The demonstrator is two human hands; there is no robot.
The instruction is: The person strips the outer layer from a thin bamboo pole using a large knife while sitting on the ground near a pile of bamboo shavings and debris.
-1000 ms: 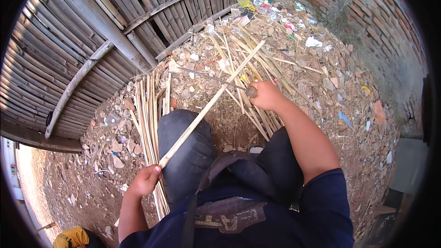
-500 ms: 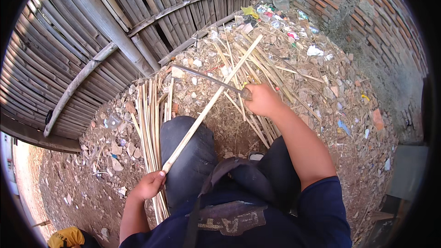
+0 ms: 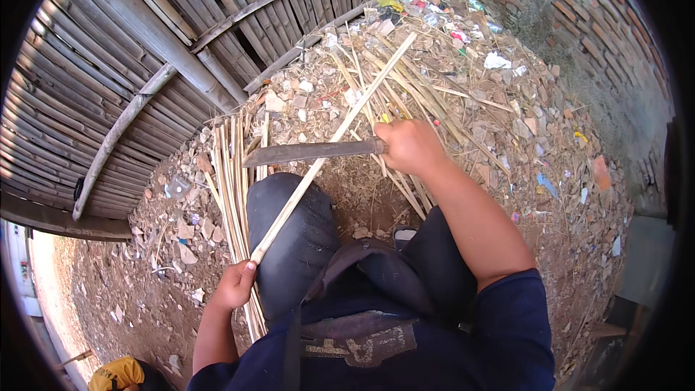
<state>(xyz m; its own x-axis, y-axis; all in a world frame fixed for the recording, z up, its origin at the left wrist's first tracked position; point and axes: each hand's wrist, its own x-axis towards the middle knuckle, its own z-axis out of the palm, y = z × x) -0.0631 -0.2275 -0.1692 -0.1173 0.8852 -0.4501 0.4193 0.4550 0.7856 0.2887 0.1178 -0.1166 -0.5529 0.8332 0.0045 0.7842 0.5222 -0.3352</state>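
Note:
My left hand (image 3: 236, 284) is closed around the near end of a long pale bamboo strip (image 3: 291, 206), which slants up and away to the right across my left knee. In my right hand (image 3: 413, 146) is the handle of a machete (image 3: 311, 150), its fingers wrapped round it. The dark blade points left and crosses the strip above the knee, broad face showing. Whether blade and strip touch I cannot tell. Beside my left leg lies a bundle of pale strips (image 3: 233, 203), partly hidden by my left hand.
More strips (image 3: 416, 90) lie scattered ahead on ground strewn with stones and litter. A bamboo wall (image 3: 94, 130) stands on the left, a brick wall (image 3: 601, 36) on the right. Something yellow and dark (image 3: 119, 373) shows at the lower left edge.
The machete's tip has swung down toward me, and the blade has turned from edge-on to nearly level with its broad face showing. My left hand still grips the strip, slightly shifted.

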